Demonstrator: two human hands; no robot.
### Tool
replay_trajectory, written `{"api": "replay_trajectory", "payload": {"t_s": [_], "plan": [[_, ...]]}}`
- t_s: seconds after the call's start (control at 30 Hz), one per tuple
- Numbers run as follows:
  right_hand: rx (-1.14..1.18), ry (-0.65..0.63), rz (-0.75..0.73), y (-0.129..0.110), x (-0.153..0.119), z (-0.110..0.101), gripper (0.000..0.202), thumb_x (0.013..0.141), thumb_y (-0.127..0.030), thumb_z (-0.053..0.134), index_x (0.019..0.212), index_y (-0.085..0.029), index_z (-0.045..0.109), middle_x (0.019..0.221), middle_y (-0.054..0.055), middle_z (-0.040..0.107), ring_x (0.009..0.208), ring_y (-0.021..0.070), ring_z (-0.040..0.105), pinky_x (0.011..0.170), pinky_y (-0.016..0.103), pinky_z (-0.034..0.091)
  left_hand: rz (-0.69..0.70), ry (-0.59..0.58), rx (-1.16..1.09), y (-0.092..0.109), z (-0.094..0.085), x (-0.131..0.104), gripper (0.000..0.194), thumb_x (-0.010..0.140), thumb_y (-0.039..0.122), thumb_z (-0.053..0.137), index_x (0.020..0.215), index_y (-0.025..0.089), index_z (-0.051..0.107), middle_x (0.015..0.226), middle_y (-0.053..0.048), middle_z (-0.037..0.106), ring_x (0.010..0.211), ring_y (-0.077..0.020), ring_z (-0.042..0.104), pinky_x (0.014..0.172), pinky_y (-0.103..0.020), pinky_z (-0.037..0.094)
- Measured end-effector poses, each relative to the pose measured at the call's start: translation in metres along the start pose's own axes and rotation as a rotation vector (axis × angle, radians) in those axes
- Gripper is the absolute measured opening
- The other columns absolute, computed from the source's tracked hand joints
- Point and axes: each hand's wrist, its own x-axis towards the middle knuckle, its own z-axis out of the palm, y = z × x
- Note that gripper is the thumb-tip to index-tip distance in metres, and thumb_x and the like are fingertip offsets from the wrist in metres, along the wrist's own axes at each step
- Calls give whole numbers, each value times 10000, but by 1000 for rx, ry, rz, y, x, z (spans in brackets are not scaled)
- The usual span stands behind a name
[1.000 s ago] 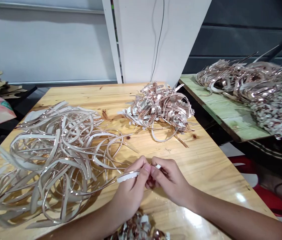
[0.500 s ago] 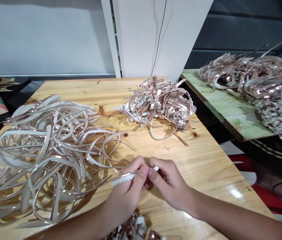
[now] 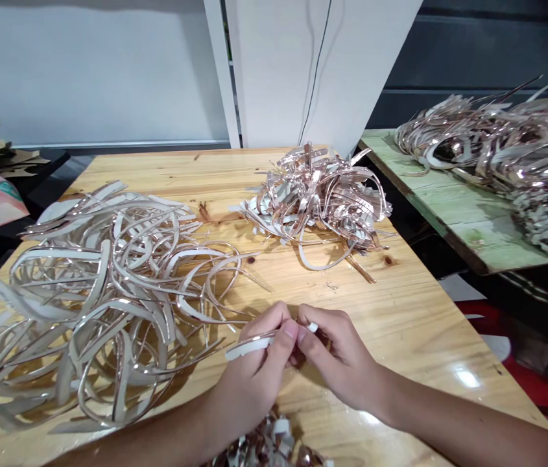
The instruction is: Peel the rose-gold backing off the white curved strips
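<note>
My left hand [image 3: 264, 357] is closed in a pinch on a thin strip [image 3: 249, 346], white on one face with a shiny rose-gold edge. One end of the strip sticks out to the left over the hand. Thumb to thumb with it, my right hand [image 3: 339, 353] is also closed, and a small white end [image 3: 311, 327] shows between its thumb and finger. Fingers hide the middle of the strip. Below my wrists lies a heap of short folded rose-gold and white pieces [image 3: 274, 441], partly covered by my left forearm.
A large tangle of curled strips [image 3: 122, 298] covers the wooden table's left side. Toward the back right sits a pile of shiny rose-gold strips [image 3: 322, 201]. More bundles [image 3: 497, 149] lie on a pale green board [image 3: 468, 220] at the right. A white panel [image 3: 293, 78] stands behind.
The whole view has shifted slightly, so everything appears a little further right. Both hands keep the same pinch on the strip.
</note>
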Motion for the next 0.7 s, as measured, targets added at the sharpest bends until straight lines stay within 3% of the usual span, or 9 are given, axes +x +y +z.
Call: {"api": "replay_trajectory", "payload": {"t_s": [0.7], "plan": [[-33, 15, -28, -3, 1, 0, 355, 1069, -352, 492, 745, -207, 506, 683, -25, 556, 605, 122, 486, 566, 241, 359, 22, 7, 48, 3, -1, 1, 406, 1082, 456, 384, 760, 220, 460, 716, 15, 477, 676, -164, 471, 665, -297, 380]]}}
